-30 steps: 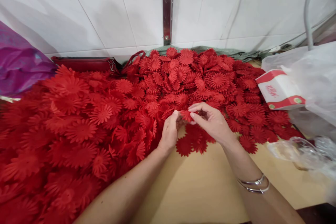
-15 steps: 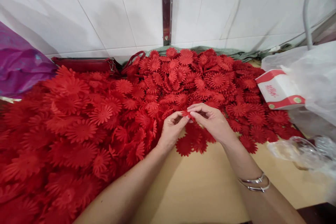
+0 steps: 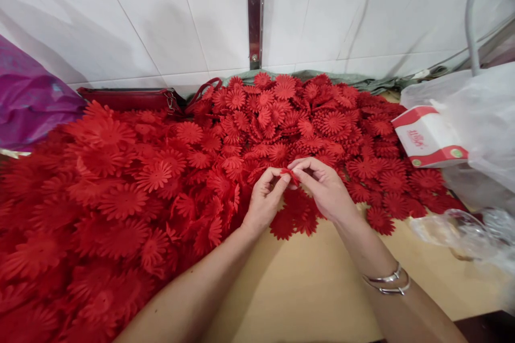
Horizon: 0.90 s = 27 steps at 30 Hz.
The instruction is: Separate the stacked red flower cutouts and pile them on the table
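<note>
Between my fingertips is a small red flower piece [image 3: 288, 173], mostly covered by the fingers. My left hand [image 3: 265, 193] pinches it from the left with thumb and forefinger. From the other side my right hand [image 3: 322, 185] also grips it, its fingertips almost touching the left ones. Two silver bangles [image 3: 388, 281] circle the right wrist. Behind and to the left spreads a big heap of red flower pieces [image 3: 124, 198] with narrow petals. Directly beneath the hands lie a few more red flowers [image 3: 295, 217] on the table.
A red and white box [image 3: 430, 136] stands at the right, beside a translucent plastic bag [image 3: 491, 123]. Crumpled clear plastic [image 3: 462, 233] lies nearer me. A dark red bag [image 3: 124, 99] rests by the tiled wall [image 3: 217, 16]. Purple cloth [image 3: 32, 96] is at far left. Pale tabletop [image 3: 293, 289] shows in front.
The fingers have shifted slightly and the red flower piece now looks more folded between them. Both hands stay in nearly the same place; the heap is unchanged.
</note>
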Motion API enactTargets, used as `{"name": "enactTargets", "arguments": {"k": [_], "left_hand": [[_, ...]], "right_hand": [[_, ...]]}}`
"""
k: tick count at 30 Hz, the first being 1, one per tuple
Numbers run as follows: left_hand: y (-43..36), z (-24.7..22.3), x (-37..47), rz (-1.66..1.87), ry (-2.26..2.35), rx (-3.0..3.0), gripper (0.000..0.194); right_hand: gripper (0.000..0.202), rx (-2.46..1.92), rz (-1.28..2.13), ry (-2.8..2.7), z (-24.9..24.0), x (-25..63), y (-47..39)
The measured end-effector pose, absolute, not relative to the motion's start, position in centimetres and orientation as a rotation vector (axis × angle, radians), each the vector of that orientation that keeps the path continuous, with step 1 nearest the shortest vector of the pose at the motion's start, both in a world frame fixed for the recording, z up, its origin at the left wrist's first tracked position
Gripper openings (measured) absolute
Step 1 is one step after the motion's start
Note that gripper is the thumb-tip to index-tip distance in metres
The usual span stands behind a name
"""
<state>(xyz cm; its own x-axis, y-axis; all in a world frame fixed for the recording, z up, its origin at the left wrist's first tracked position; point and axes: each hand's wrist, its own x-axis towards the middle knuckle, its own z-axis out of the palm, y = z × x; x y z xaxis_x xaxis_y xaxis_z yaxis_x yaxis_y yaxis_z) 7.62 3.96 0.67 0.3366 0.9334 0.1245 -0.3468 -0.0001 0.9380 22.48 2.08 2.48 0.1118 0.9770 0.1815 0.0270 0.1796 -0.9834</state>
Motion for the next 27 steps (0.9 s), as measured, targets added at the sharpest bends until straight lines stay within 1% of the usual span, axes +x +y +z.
{"name": "enactTargets", "arguments": {"k": [3,8,11,14,16,20,23,27], "left_hand": [[3.95,0.74,7.73,1.129,0.682,1.09,0.022],[4.05,0.65,7.9,1.128,0.67,1.003,0.03],[4.05,0.62,7.92,1.153,0.698,1.066,0.028],[4.03,0.51,7.91,1.196,0.738,1.077,0.024],[4.04,0.46,7.96,1.191,0.729,1.056,0.023],[4.07,0.54,8.14,1.179,0.709,1.022,0.024],[4.12,0.57,8.15,1.185,0.733,1.043,0.024],[4.16,0.42,8.05,1.188,0.782,1.048,0.028]], "right_hand": [[0.013,-1.104,1.021,-1.098,2.09,23.0,2.25],[0.01,-1.259,0.724,-1.298,2.34,22.93,2.13],[0.008,-1.243,0.722,-1.353,2.6,22.53,2.05],[0.027,-1.224,0.844,-1.226,2.52,22.55,2.2],[0.034,-1.211,0.921,-1.161,2.35,22.76,2.32],[0.034,-1.202,0.978,-1.119,2.22,22.9,2.33],[0.029,-1.218,0.93,-1.16,2.43,22.71,2.18],[0.033,-1.246,0.853,-1.19,2.81,22.55,2.04]]}}
